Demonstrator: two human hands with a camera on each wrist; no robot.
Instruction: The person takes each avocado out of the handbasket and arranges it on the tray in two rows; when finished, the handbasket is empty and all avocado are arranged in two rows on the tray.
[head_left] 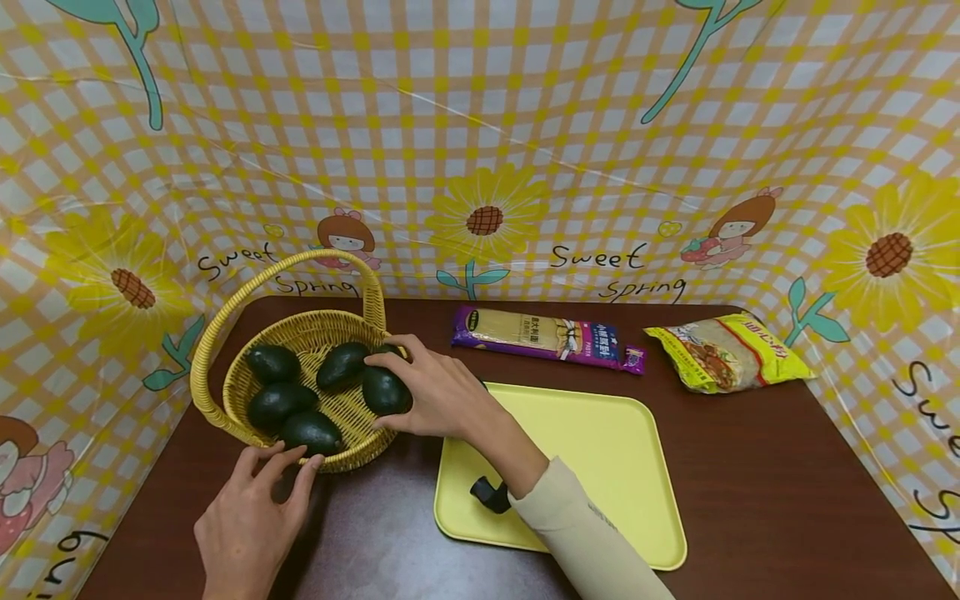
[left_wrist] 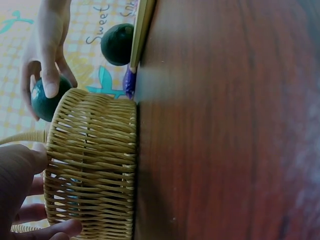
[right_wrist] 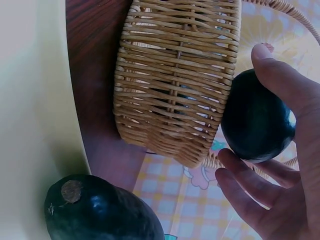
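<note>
Right hand point(head_left: 442, 396) is clamped on an avocado point(head_left: 385, 392) at the basket's point(left_wrist: 95, 155) right rim; left hand point(head_left: 251, 508) grips the near rim. Four other avocados point(head_left: 281, 406) lie inside. Tray point(head_left: 600, 467) sits right on the worktop point(head_left: 757, 483); pasta packet point(head_left: 536, 333) lies beyond.

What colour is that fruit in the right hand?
The fruit is dark green, clearest in the head view.

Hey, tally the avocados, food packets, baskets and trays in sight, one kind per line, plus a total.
Avocados: 6 (one shows properly only in the wrist views)
Food packets: 2
Basket: 1
Tray: 1
Total: 10
</note>
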